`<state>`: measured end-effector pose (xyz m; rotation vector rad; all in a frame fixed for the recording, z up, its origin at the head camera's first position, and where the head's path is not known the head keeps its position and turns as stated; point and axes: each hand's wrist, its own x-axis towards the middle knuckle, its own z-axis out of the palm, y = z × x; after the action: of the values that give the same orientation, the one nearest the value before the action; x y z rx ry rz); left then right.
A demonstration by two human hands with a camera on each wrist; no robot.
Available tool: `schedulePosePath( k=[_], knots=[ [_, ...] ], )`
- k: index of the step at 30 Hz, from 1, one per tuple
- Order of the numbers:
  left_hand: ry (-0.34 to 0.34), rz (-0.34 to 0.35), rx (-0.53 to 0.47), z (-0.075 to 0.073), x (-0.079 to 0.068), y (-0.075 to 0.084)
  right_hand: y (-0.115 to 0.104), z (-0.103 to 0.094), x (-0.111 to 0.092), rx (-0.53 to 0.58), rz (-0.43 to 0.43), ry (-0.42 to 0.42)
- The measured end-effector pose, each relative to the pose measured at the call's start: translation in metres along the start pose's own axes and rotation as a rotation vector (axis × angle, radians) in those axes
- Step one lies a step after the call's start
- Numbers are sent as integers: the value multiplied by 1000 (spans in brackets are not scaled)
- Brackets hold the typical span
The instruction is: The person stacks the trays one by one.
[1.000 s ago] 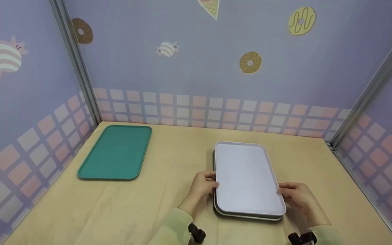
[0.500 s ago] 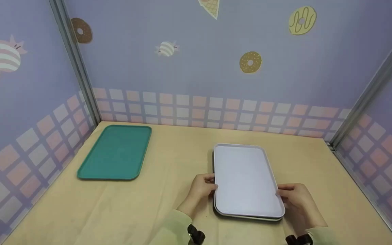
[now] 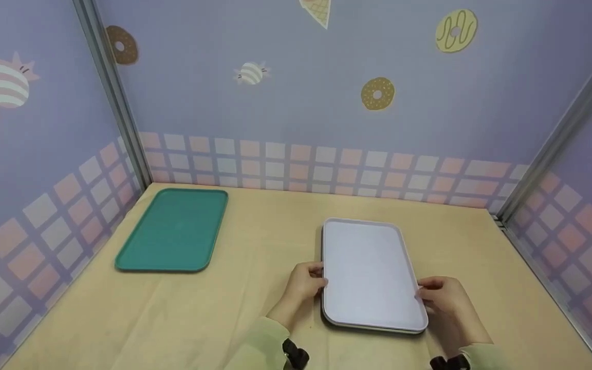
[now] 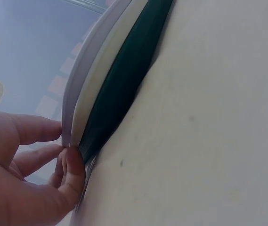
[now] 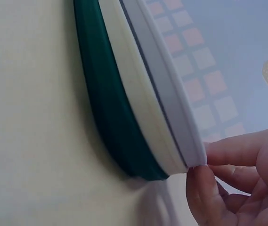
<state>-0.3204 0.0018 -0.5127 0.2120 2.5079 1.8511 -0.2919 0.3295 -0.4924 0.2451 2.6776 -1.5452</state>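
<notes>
A pale lavender tray (image 3: 373, 272) lies on top of a small stack at the right of the table. Beneath it, in the right wrist view, show a cream tray (image 5: 131, 84) and a dark green tray (image 5: 101, 89) at the bottom. My left hand (image 3: 302, 283) pinches the lavender tray's left rim between thumb and fingers, its fingertips also right at the cream edge. On the opposite side, my right hand (image 3: 446, 297) pinches the right rim. The lavender tray sits close over the cream one, nearly lined up with it.
A teal tray (image 3: 175, 231) lies flat at the back left of the table. The yellow tablecloth (image 3: 255, 246) shows between it and the stack. Patterned walls (image 3: 301, 92) enclose the back and both sides, with metal posts (image 3: 116, 97) at the corners.
The lavender tray has shifted slightly toward me and to the left, coming into closer line with the trays below. Both hands have moved along with it, keeping their hold.
</notes>
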Motion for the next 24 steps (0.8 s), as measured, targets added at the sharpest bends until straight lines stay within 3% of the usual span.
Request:
schedulePosePath(
  k=[4,8,24],
  knots=[
    [-9,9,10,-1,-1,0,4,-1,1,64,29,-57],
    [-23,-6,8,-2,-2,1,5,-1,2,70,0,-93],
    [-52,9,-38,-3,-3,2,10,0,2,146,43,-102]
  ],
)
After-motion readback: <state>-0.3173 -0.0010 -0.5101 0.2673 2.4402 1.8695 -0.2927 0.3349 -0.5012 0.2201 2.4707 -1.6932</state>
